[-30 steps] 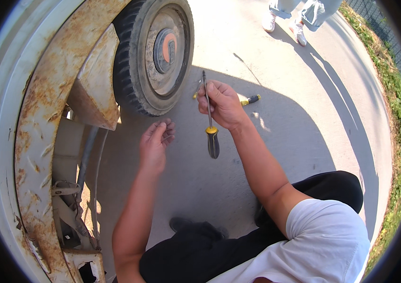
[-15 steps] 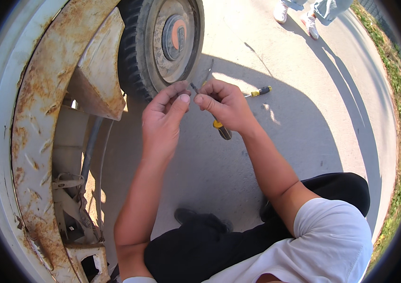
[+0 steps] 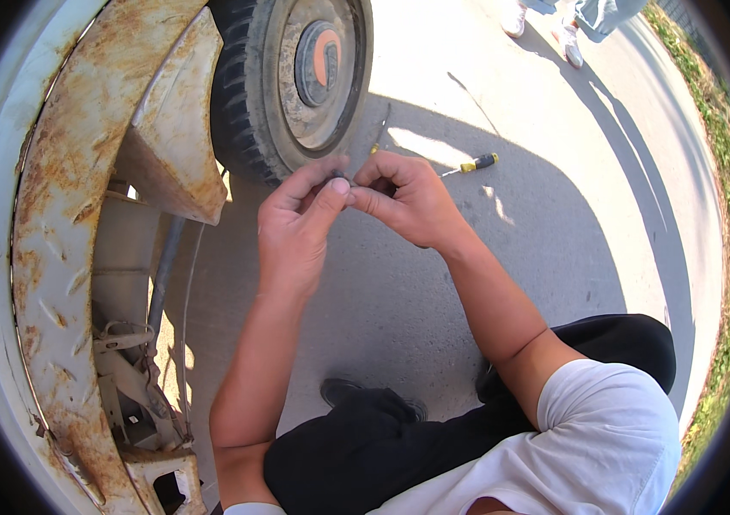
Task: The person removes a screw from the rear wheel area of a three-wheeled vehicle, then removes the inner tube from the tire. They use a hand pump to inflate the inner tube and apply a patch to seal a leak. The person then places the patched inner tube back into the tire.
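My left hand point(image 3: 305, 206) and my right hand point(image 3: 404, 197) meet at their fingertips in front of the wheel, both closed in a pinch. Between them is a small dark piece point(image 3: 344, 178), mostly hidden by the fingers, so its exact kind does not show. A dark sliver pokes out under the heel of my right hand; what it belongs to is covered. On the ground just beyond my right hand lies a screwdriver point(image 3: 479, 163) with a yellow and black handle. A thin tool point(image 3: 380, 133) with a bit of yellow lies nearer the tyre.
A vehicle wheel point(image 3: 305, 77) stands ahead, beside a rusty white body panel point(image 3: 64, 257) that runs down my left. A thin dark rod point(image 3: 472, 101) lies on the pavement point(image 3: 554, 215). Another person's shoes point(image 3: 569, 45) are at the far right, near a grass strip point(image 3: 721, 112).
My hands have come together, left fingertips now on the small dark piece that stuck up from my right fingers. The yellow and black handle seen below my right hand is now almost wholly hidden.
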The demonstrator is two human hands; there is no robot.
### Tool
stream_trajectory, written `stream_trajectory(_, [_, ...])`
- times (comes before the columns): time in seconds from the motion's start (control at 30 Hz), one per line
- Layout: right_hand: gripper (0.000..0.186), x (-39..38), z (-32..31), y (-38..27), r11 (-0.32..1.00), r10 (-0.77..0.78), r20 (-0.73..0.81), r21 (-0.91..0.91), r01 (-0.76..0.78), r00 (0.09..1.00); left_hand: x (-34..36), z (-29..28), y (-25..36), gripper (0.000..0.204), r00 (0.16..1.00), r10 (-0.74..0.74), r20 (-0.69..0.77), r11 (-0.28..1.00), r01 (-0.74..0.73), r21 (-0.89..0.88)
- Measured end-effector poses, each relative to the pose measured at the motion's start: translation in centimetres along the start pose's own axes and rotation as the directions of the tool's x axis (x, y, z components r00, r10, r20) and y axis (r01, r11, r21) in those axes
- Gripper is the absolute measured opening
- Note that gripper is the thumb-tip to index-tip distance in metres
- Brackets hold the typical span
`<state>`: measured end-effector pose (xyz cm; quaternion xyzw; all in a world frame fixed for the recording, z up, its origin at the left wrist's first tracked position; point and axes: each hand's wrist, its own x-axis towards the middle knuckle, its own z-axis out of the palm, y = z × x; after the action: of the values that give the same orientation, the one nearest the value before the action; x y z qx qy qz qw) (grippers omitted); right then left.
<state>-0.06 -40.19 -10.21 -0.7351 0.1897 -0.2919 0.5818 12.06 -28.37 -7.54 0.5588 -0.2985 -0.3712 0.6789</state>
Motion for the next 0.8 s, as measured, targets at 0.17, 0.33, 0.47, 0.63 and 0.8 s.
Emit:
stream_trajectory(0.17, [0.026, 0.6, -1.2, 0.9, 0.997, 0.042, 0.135, -0.066, -0.034, 0.990, 0.5, -0.3, -0.5, 0.024, 0.999, -0.012, -0.052, 1.000, 0.011, -0.022])
stream_trajectory(0.33, [0.022, 1.5, -3.6, 5.9, 0.880, 0.246, 0.361, -0.473, -0.051, 0.900, 0.5, 0.2, -0.3, 0.021, 0.994, -0.002, -0.113, 1.000, 0.003, 0.013])
stream_trajectory(0.47, [0.029, 2.8, -4.6, 4.7, 0.826, 0.105, 0.237, -0.562, 0.048, 0.966, -1.3, 0.0, -0.1, 0.020, 0.989, -0.017, -0.150, 1.000, 0.021, 0.023])
stream_trajectory(0.63, [0.063, 7.1, -8.6, -7.5, 0.891, -0.444, 0.015, -0.094, 0.443, 0.896, -3.9, 0.4, 3.2, 0.021, 0.956, 0.293, -0.008, 0.889, -0.269, 0.370])
stream_trajectory(0.8, [0.099, 12.9, -15.4, -18.7, 0.510, -0.859, 0.376, 0.558, 0.655, 0.349, -4.2, 3.9, 15.3, 0.016, 0.866, 0.471, 0.169, 0.616, -0.460, 0.640])
